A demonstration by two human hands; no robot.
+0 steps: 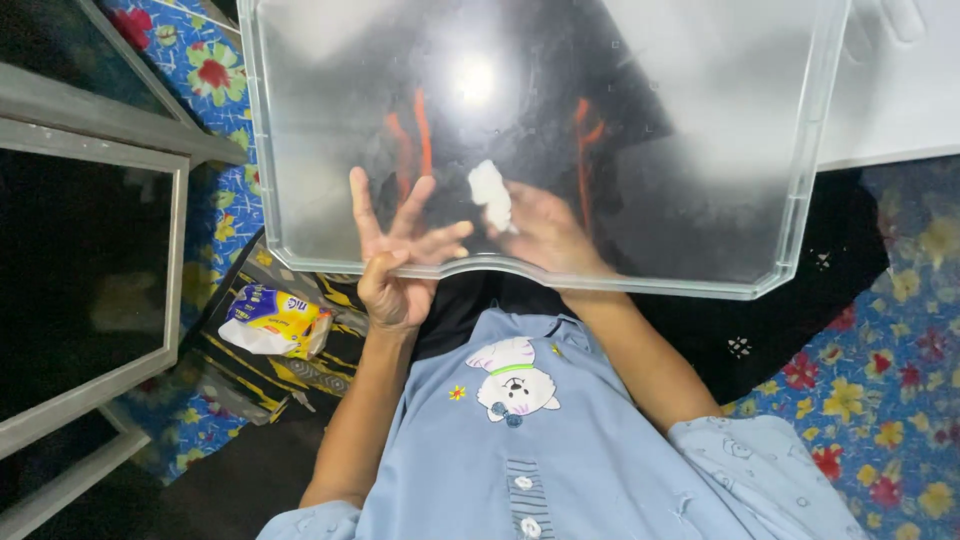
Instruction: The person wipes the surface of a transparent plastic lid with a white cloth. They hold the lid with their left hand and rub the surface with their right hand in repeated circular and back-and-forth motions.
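A flowered floor covering [880, 390] is seen under a clear plastic tray [800, 220]. The tray's near rim is braced by the left hand [400, 260], fingers spread; a white wad [490, 192] is gripped by the right hand [545, 230].

Clear tray [300, 150] overhead; tissue pack [272, 322] lower left.

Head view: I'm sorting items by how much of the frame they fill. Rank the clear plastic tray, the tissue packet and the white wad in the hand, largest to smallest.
1. clear plastic tray, by far the largest.
2. tissue packet.
3. white wad, pressed to the tray by the right hand.
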